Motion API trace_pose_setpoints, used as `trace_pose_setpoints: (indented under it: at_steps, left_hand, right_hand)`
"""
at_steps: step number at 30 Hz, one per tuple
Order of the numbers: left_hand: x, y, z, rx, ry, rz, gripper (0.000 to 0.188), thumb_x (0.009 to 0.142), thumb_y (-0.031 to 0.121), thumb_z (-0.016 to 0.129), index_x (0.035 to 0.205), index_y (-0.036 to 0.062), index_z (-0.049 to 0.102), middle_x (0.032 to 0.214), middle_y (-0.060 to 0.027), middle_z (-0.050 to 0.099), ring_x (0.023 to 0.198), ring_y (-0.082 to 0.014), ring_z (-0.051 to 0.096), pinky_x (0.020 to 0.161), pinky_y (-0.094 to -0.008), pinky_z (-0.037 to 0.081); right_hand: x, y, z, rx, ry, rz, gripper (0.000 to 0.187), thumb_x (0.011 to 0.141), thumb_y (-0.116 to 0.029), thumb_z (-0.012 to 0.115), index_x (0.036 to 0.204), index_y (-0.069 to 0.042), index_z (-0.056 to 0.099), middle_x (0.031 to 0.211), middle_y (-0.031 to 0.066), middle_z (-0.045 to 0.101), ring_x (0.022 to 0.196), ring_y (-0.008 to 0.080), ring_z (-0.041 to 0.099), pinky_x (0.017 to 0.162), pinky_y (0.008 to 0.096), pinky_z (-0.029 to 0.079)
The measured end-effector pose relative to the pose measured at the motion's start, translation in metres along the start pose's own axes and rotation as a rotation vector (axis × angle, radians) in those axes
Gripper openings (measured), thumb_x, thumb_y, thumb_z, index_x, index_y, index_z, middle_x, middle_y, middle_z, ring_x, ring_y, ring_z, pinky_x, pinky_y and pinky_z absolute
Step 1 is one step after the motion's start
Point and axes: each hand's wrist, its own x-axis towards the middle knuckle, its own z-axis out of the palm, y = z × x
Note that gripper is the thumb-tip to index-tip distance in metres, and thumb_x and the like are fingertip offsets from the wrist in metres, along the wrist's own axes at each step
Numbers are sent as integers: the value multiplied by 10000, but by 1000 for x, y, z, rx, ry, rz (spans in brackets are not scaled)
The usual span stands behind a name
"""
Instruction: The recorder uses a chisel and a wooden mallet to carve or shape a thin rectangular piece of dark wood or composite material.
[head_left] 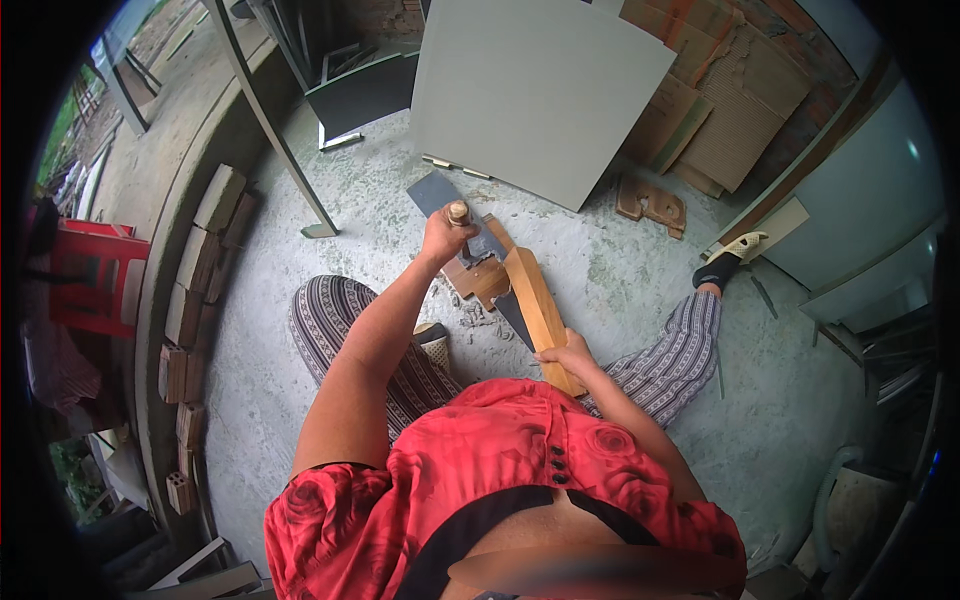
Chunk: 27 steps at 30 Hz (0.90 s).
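Note:
My left hand is closed around the upright light wooden handle of a tool. Its lower end is mostly hidden by my fist, so its kind cannot be told. Below the fist lies a brown wooden piece with a notched edge, on a dark grey flat strip that runs slantwise over the floor. My right hand grips the near end of a long, smooth block of light wood. The block slants away from my lap, its far end beside the brown piece.
A large grey panel leans ahead, with flattened cardboard to its right. A cut wooden piece rests on the concrete floor. Bricks line the ledge at left, near a red plastic chair. A metal post stands front left.

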Motion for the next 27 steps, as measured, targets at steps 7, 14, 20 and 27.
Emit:
trace_pose_setpoints:
  at_steps: [7,14,20,27]
  left_hand:
    - [-5,-1,-1,-30,-13,61,193,641,63,693,744,62,530,674,6,556,628,-93,514,603,-262,445]
    - [-13,6,14,-7,-42,67,196,666,83,702,823,39,594,734,-31,624,650,-109,574,624,-281,482]
    - [-17,4,10,113,11,59,190,695,97,670,876,44,649,792,-73,667,726,-133,620,670,-288,484]
    - [-13,7,9,11,-55,0,222,614,100,690,775,41,549,646,-23,562,600,-123,501,625,-300,450]
  right_hand:
    - [-74,-139,-9,-113,69,-579,527,625,-163,760,1037,16,485,895,90,594,809,148,572,742,275,455]
    - [-61,-173,9,-332,316,-861,569,598,-236,726,1036,-14,439,853,202,605,785,356,615,680,389,491]
    - [-60,-174,-5,-497,93,-577,460,548,-209,727,887,-9,489,803,171,612,768,317,619,687,365,475]
    - [-94,-214,7,73,142,-1000,494,633,-140,710,1025,22,455,900,142,598,795,182,601,719,299,475]
